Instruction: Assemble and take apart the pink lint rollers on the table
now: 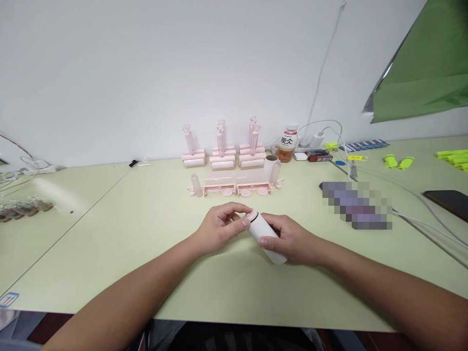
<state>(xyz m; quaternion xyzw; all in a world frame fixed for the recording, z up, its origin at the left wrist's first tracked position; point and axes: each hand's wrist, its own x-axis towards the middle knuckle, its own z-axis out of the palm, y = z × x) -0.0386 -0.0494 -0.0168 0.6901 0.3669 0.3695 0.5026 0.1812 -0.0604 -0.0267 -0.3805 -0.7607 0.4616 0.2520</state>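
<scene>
A white roll (269,241), likely sticky lint-roller paper, is tilted above the table in front of me. My right hand (292,239) wraps around its body with the thumb on top. At its upper end sits a round pink end cap (252,214), with a dark ring showing between cap and roll. My left hand (221,226) pinches this cap between thumb and fingers. Just beyond my hands lie two open pink cases (219,189) with round discs inside. Pale pink handles (196,185) stand at either side of them.
Several assembled pink rollers (224,160) with upright handles line the wall. To their right are a drink bottle (287,144), a cardboard tube (271,158) and white cables (341,134). A blurred-out phone-like item (356,207) and a dark phone (448,204) lie at the right.
</scene>
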